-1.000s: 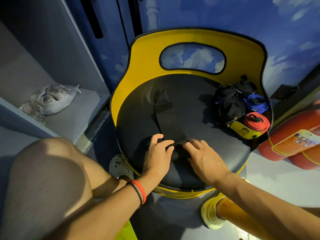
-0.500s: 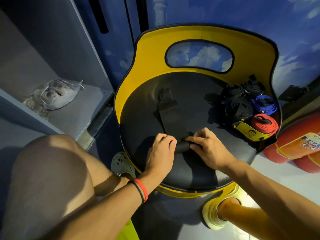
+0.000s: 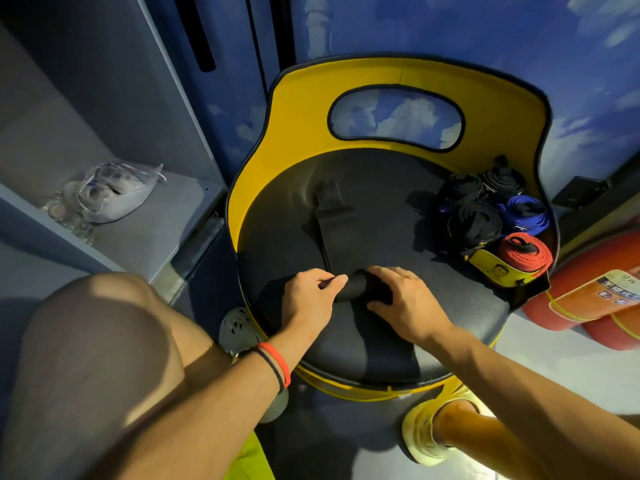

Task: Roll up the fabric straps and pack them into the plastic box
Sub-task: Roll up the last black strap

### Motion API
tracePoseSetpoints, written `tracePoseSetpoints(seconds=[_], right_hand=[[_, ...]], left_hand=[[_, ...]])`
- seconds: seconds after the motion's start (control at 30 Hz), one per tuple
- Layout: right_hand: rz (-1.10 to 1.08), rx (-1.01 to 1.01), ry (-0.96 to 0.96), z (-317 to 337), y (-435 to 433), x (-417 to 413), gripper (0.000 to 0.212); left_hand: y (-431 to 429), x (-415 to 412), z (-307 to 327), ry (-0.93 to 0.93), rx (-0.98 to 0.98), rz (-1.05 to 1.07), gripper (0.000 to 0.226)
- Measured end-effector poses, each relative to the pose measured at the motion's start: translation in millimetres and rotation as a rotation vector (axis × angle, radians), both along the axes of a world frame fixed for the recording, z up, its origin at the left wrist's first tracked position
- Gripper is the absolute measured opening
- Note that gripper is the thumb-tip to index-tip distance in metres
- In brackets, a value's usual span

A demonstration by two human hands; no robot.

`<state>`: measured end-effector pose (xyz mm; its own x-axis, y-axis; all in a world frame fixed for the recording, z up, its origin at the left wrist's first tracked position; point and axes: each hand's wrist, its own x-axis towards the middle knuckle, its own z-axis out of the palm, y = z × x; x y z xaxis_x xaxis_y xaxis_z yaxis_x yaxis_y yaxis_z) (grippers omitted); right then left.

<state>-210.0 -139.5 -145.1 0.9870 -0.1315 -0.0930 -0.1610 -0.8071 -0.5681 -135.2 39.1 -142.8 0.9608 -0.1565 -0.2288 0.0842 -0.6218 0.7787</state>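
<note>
Rolling a black strap point(image 3: 334, 233) on the seat point(image 3: 391, 202), both hands holding the roll point(image 3: 353, 289).

Left hand point(image 3: 308, 296) pinches one end of the roll between thumb and curled fingers, while the right hand point(image 3: 401, 299) curls over the other end and presses it onto the seat. Beyond the roll, the unrolled part of the strap lies flat, running toward the backrest point(image 3: 502, 109) and ending in a narrower tab. The step in hand looks to be rolling, perhaps half done on this strap. The next move calls for turning the roll forward with even pressure at both ends so the edges stay in line and it does not cone, then closing it with the tab. At the far right of the seat sit finished rolls, touching one another: red point(image 3: 524, 252), blue point(image 3: 523, 214) and black point(image 3: 474, 225). No plastic box can be made out plainly.
</note>
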Motion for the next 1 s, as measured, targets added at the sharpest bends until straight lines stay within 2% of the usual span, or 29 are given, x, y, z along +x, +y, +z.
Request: tracePoseSetpoints(seconds=[0.23,0.4,0.57,0.67,0.73,0.87,1.0], right_hand=[[-0.126,0.09,0.069,1,-3,-9,0.047],[-0.137,0.162,0.069,2,-2,-22,0.045],[-0.131,0.198,0.05,2,-8,-21,0.029],[-0.16,0.233,0.084,3,-14,-15,0.037],[-0.18,0.262,0.093,2,-17,-11,0.041],[-0.166,0.184,0.072,1,-16,-7,0.041],[-0.211,0.171,-0.036,0,-11,-9,0.031]], left_hand=[[4,-16,-3,0.063,-0.144,0.052,0.023],[7,-29,2,0.069,-0.115,-0.01,0.027],[11,-30,3,0.089,-0.134,-0.065,0.034],[11,-25,2,0.097,-0.168,-0.044,0.029],[9,-22,1,0.098,-0.164,-0.043,0.029],[3,-15,0,0.083,-0.13,-0.028,0.026],[-2,-10,3,0.07,-0.051,-0.03,0.028]])
